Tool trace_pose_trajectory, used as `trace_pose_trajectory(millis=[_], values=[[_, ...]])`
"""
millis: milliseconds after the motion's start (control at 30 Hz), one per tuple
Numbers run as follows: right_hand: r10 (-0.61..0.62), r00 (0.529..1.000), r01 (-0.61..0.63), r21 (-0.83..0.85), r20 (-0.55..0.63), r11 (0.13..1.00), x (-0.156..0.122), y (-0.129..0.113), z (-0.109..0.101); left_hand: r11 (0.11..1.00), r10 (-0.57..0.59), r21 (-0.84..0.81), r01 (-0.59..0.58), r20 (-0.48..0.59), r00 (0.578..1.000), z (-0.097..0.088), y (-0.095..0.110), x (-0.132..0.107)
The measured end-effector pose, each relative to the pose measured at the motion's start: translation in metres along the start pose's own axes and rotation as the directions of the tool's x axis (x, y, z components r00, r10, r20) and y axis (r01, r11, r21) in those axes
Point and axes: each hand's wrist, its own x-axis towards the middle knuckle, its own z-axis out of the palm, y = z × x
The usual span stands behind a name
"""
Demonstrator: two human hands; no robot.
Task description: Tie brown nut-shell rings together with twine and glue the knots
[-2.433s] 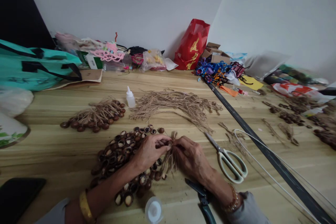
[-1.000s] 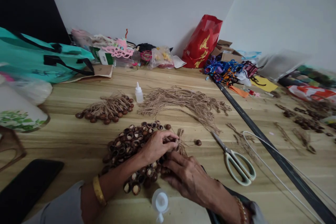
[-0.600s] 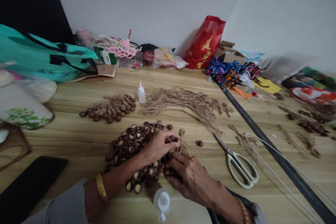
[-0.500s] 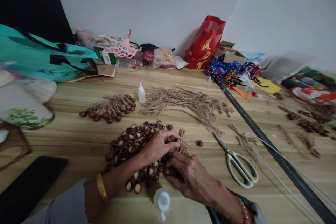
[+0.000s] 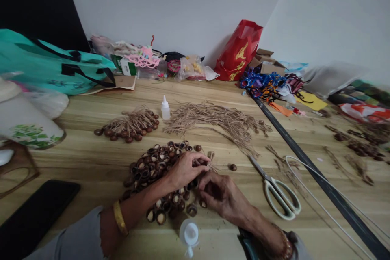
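Along the table's near edge, a white cap sits closest to me, just below the hands. Right hand has just lifted off the nuts and moved in toward the twine tuft, fingers curled, but I can't tell if they hold a strand. Left hand, gold bangle on its wrist, stays pinched on what looks like a small nut at the tuft's base, fingertips clenched, nut mostly hidden. Nut pile lies under the left wrist. Just right of the tuft is a loose nut, with scissors further right. Farther off are the twine bundle, glue bottle, nut cluster and, by the wall, a red bag.
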Motion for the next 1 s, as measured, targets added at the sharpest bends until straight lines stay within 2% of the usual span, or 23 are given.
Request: trace_pose_trajectory(millis=[67, 167, 333, 500, 600, 767, 1000], values=[[-0.006, 1.000, 0.005, -0.011, -0.028, 1.000, 0.002, 0.001, -0.001, 1.000, -0.006, -0.016, 0.006, 0.001, 1.000, 0.001, -0.001, 0.001], [-0.089, 0.995, 0.084, -0.086, -0.055, 0.993, 0.004, -0.006, -0.006, 1.000, -0.017, -0.022, 0.017, 0.004, 1.000, 0.001, -0.001, 0.001], [-0.152, 0.979, 0.171, -0.144, 0.138, 0.975, 0.002, -0.024, -0.015, 1.000, 0.000, 0.020, 0.000, 0.002, 1.000, 0.001, 0.000, 0.000], [-0.066, 0.958, 0.154, -0.306, 0.279, 0.940, -0.002, -0.028, -0.014, 0.999, -0.002, 0.041, 0.002, 0.001, 1.000, -0.001, 0.000, 0.000], [-0.047, 0.956, 0.160, -0.381, 0.289, 0.911, -0.003, -0.027, -0.009, 0.999, 0.001, 0.044, -0.001, 0.005, 1.000, -0.001, 0.000, 0.000], [-0.074, 0.948, 0.194, -0.376, 0.310, 0.906, -0.002, -0.023, -0.006, 1.000, 0.006, 0.028, -0.006, 0.000, 1.000, 0.000, 0.001, 0.000], [-0.064, 0.968, 0.155, -0.373, 0.243, 0.915, -0.001, -0.021, -0.006, 0.999, -0.007, 0.033, 0.007, 0.008, 1.000, 0.000, 0.000, 0.000]])
